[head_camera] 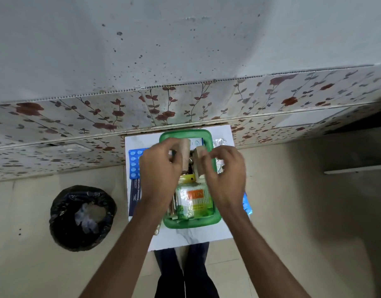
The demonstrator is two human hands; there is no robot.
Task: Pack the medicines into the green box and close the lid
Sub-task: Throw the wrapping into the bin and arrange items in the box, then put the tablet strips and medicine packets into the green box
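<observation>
- Bin (83, 218) on the floor at the far left — lined with a black bag, with crumpled pale scraps lying at the bottom; it stands well apart from the bench.
- Bench (185, 238), a small white top set against the flowered wall tiles, carries everything else.
- Blue blister sheet (135, 162) lies flat on the bench's left part, just beside the green box, with a dark blue printed carton (135, 194) below it; the left forearm covers part of both.
- Left hand (161, 168) is over the box's left rim, fingers curled around a tan roll (186, 154) that it holds upright above the box's upper half.
- Green box (212, 147) sits in the middle of the bench, open, no lid on it. Inside — a white and green packet with an orange label (195, 201) fills the near end, thin brown pieces stand along its left edge, a yellow item (186, 179) lies above it, and a white card shows at the far end behind the roll.
- Right hand (225, 175) is over the box's right side, fingertips pinched on a second tan roll (200, 166), which is tilted and just beside the first one.
- Silver foil strips (220, 143) lie outside the box against its right rim, partly hidden by the right hand.
- Second blue blister sheet (247, 203) peeks out at the bench's right edge, behind the right wrist.
</observation>
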